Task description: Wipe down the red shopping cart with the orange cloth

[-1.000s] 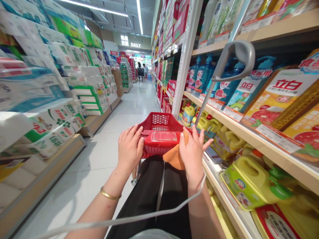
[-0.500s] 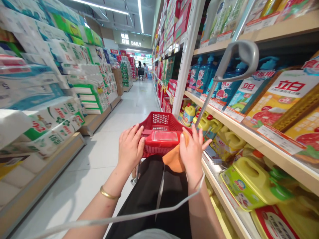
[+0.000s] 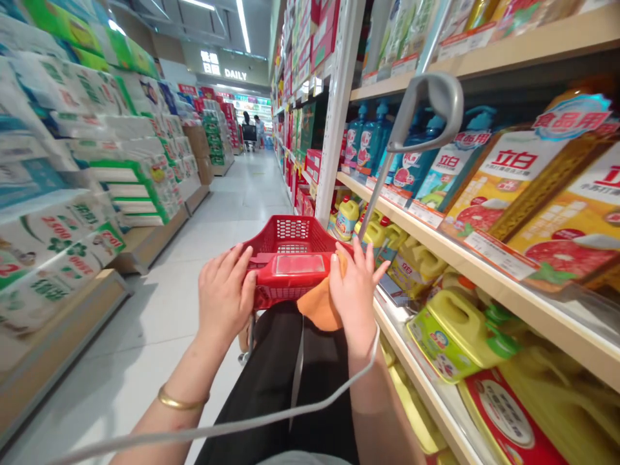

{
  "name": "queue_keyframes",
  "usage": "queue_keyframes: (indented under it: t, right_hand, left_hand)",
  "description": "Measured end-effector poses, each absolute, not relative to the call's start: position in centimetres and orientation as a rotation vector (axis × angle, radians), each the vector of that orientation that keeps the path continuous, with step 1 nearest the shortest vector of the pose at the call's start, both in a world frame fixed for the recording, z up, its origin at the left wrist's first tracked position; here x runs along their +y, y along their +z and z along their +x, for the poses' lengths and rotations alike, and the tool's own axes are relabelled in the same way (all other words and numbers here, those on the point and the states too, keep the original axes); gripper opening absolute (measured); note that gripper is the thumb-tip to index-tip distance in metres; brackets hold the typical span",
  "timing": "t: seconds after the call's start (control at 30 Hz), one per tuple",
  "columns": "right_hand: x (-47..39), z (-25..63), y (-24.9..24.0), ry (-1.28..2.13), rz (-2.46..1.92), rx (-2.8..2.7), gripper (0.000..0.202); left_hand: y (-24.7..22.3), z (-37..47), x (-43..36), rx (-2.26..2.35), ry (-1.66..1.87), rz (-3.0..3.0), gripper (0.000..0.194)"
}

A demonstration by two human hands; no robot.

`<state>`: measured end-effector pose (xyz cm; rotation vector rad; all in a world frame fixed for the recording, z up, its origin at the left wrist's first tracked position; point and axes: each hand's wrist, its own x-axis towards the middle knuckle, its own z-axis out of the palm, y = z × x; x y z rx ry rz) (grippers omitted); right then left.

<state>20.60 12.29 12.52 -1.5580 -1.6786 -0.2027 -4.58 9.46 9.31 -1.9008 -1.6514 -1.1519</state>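
A red plastic shopping cart (image 3: 296, 265) with perforated sides stands in front of my dark-trousered legs. My left hand (image 3: 227, 284) lies over the left end of its handle, the fingers together and the thumb along the near side. At the right end is my right hand (image 3: 356, 287), its fingers spread upward. An orange cloth (image 3: 320, 303) hangs from under its thumb and palm, against the cart. Just beyond that hand a thin grey pole rises to a looped grey grip (image 3: 458, 113). A pale cord (image 3: 271, 416) crosses my right wrist and runs to the lower left.
On the right, shelves (image 3: 489, 242) hold detergent bottles and yellow jugs (image 3: 460, 329), close to my right arm. Tissue packs (image 3: 62, 239) are stacked on low platforms at left. A tiled aisle (image 3: 227, 194) runs ahead, with people (image 3: 256, 129) far off.
The view has turned slightly right, so cart, hands and shelves appear further left. Both hands keep their places on the cart, and the cloth stays under my right hand.
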Motion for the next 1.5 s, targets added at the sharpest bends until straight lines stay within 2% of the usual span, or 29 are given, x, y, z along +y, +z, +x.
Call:
queue_keyframes:
  t: [0.1, 0.27, 0.53, 0.8, 1.07, 1.33, 1.5]
  right_hand:
    - [11.9, 19.2, 13.1, -0.204, -1.544, -1.749, 0.042]
    - [9.9, 15.4, 14.0, -0.145, -1.237, -2.045, 0.043]
    - [12.0, 20.9, 12.4, -0.202, -1.585, -1.639, 0.042]
    - [9.4, 14.1, 13.9, -0.115, -1.195, -2.064, 0.044]
    - [11.7, 21.9, 12.0, -0.179, -1.645, -1.607, 0.045]
    - [9.6, 15.7, 13.4, -0.162, -1.316, -1.991, 0.044]
    - [10.9, 19.1, 12.5, -0.155, -1.456, -1.801, 0.043]
  left_hand:
    - [9.3, -4.5, 9.7, -1.655, -1.189, -1.893, 0.051]
    - [9.2, -4.9, 9.8, -1.632, -1.173, -1.893, 0.053]
    - [9.3, -4.1, 9.3, -1.685, -1.167, -1.857, 0.052]
    - [9.1, -4.8, 9.4, -1.643, -1.114, -1.901, 0.053]
    - [9.3, -4.3, 9.3, -1.677, -1.151, -1.888, 0.053]
    - [9.1, -4.5, 9.4, -1.656, -1.131, -1.872, 0.052]
    - [9.0, -4.7, 9.4, -1.658, -1.119, -1.897, 0.054]
